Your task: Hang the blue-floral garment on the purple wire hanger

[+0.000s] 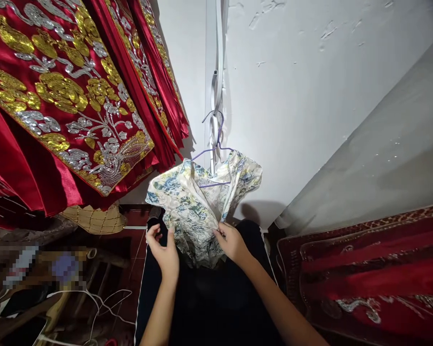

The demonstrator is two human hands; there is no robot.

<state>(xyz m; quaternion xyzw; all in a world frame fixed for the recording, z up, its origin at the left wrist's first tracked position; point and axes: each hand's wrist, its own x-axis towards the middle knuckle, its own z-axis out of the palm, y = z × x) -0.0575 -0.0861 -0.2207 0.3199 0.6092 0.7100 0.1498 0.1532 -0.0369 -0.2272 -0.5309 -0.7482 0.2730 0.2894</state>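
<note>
Head view: right hand point(234, 242) pinches the floral garment point(189, 206); left hand point(166, 254), spread, flanks it; purple hanger point(214, 184) above both hands suspends it.

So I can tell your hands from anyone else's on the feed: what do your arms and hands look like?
The left hand and right hand are ungloved, with no ring or watch visible. No sleeve shows on the left forearm or right forearm. Below are dark trousers with thin white side lines.
</note>
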